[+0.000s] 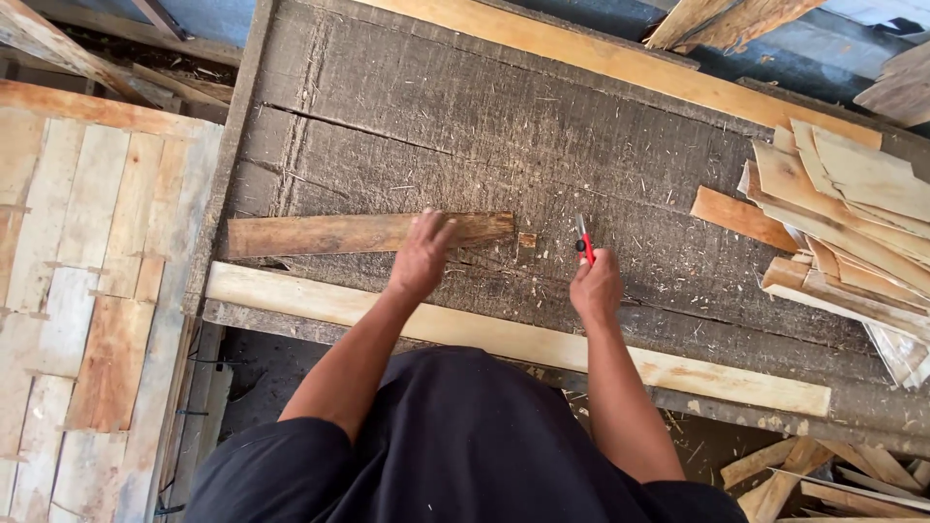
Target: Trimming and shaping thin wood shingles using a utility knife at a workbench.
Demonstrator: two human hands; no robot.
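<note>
1. Pale batten (504,341) lies along the tabletop's near edge, probably a stop or guide.
2. Left hand (421,257) presses flat on the brown wood strip (358,233), fingers together, pinning it mid-tabletop (601,145).
3. Right hand (595,287) is fisted around a red-handled cutter (584,240), blade up, just right of the strip's end; small offcut (526,239) between.
4. Loose veneer pieces (852,213) are stacked at right, within reach. No containers visible.

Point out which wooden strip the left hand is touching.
The dark brown strip lying flat under the left hand; the pale strips are piled far right.
</note>
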